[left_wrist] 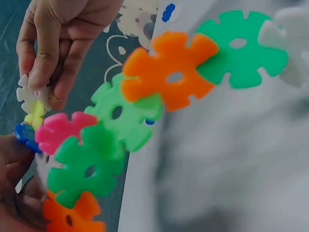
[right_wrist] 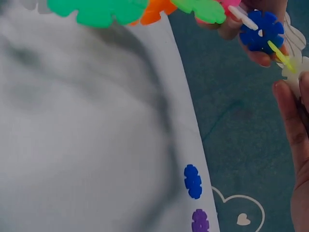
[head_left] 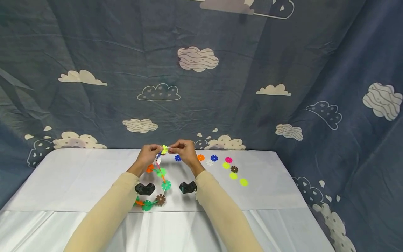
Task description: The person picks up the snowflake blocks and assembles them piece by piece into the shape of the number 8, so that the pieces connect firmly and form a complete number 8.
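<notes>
A chain of slotted, flower-shaped plastic discs hangs from my hands above the white table. My left hand point(head_left: 146, 157) grips the chain's upper end near a blue disc point(right_wrist: 262, 31). With thumb and fingers, my right hand point(head_left: 185, 153) pinches a white disc point(left_wrist: 32, 94) against a yellow disc point(head_left: 164, 149), which joins the blue one. Whether the white disc is fully slotted in, I cannot tell. Lower on the chain come a pink disc point(left_wrist: 65, 130), light green disc point(left_wrist: 120, 112), orange disc point(left_wrist: 170, 71) and green disc point(left_wrist: 236, 48). A brown disc point(head_left: 160, 200) lies near the front.
Loose discs lie to the right on the white tabletop point(head_left: 267, 189): orange point(head_left: 200, 157), pink point(head_left: 228, 160), brown point(head_left: 234, 169), several others. A purple disc point(right_wrist: 200, 221) lies near the far edge. Behind hangs a dark cloud-print curtain point(head_left: 220, 112). Black wrist cameras point(head_left: 145, 189) sit under both forearms.
</notes>
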Available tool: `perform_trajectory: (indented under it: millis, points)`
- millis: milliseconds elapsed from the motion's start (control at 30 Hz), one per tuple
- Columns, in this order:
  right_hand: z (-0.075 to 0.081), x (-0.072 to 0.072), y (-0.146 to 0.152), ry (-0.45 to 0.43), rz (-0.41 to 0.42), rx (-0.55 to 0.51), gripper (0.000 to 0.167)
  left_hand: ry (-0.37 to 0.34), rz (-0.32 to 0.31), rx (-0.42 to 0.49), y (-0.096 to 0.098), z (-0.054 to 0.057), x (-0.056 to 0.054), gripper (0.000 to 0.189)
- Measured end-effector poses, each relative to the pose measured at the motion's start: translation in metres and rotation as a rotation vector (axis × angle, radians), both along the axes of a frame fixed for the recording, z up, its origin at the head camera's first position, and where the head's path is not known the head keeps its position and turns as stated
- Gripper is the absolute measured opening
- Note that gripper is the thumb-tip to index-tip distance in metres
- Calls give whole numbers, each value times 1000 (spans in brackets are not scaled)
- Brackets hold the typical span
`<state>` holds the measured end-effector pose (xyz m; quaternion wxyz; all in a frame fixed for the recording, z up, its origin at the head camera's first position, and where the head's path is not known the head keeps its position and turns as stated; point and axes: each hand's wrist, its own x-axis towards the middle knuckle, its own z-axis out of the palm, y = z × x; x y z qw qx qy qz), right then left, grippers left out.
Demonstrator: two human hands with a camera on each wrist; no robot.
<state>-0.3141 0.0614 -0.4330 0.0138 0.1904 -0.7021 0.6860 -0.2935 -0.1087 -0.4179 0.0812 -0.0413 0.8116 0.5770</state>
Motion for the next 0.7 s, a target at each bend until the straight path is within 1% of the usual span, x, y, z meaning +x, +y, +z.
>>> perform_trajectory:
  millis: [67,133,167,233,300,333,400,467,533,600,700]
  points:
    - [2,1,0,-11,9,41,4,-3,-32,-26,-2,0,-1,33]
    - [8,6,2,-29,16,98,12,-10,-62,-42,-3,1,-1,32]
    - [12,9,4,-45,16,113,17,-18,-66,-43,-3,1,-1,32]
    - [10,9,9,-71,-15,148,27,-26,-61,-40,-5,2,0,32]
    - [5,9,18,-101,-83,181,31,-30,-42,-33,-7,2,1,33]
    - [0,7,24,-117,-133,204,31,-29,-30,-30,-8,2,2,33]
    - [-16,0,37,-121,-241,265,28,-27,-16,-16,-10,1,2,32]
    - [-26,-2,50,-122,-346,340,22,-27,-14,15,-10,0,1,32]
    - [-35,-4,62,-107,-432,409,21,-29,-15,51,-9,-1,1,31]
    - [-42,-4,72,-99,-482,461,21,-31,-20,83,-8,-1,0,32]
    - [-49,-3,81,-141,-497,547,27,-50,-24,123,-7,-3,0,31]
